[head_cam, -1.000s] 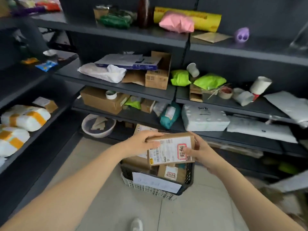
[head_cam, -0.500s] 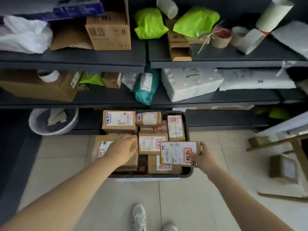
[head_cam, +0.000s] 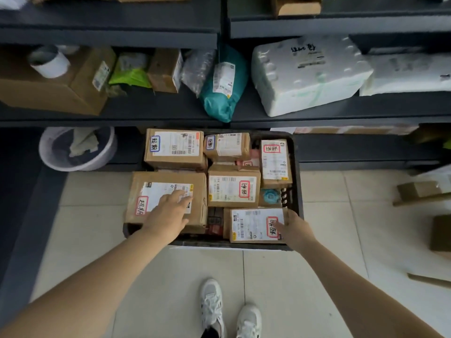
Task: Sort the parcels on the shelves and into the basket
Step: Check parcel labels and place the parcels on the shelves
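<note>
A black basket point(head_cam: 298, 181) on the floor holds several brown cardboard parcels with white labels. My right hand point(head_cam: 295, 228) grips the right end of a small labelled parcel point(head_cam: 253, 225) lying at the basket's near right corner, thumb on its top. My left hand point(head_cam: 168, 213) rests flat, fingers straight, on the large parcel point(head_cam: 166, 189) at the near left. Behind them lie a middle parcel point(head_cam: 233, 186), a back-left parcel point(head_cam: 174, 148) and a narrow parcel point(head_cam: 275, 162) at the right.
Dark shelves point(head_cam: 109, 118) stand just behind the basket, carrying a teal bag point(head_cam: 223, 93), a white foam box point(head_cam: 307, 74) and a big carton point(head_cam: 48, 89). A grey bin point(head_cam: 75, 147) sits at the left. My shoes point(head_cam: 229, 313) and loose cartons point(head_cam: 419, 191) are on the tiled floor.
My right hand has lowered the small parcel into the basket's near right corner. My left hand has let go of it and settled on the large parcel. My view tilted down.
</note>
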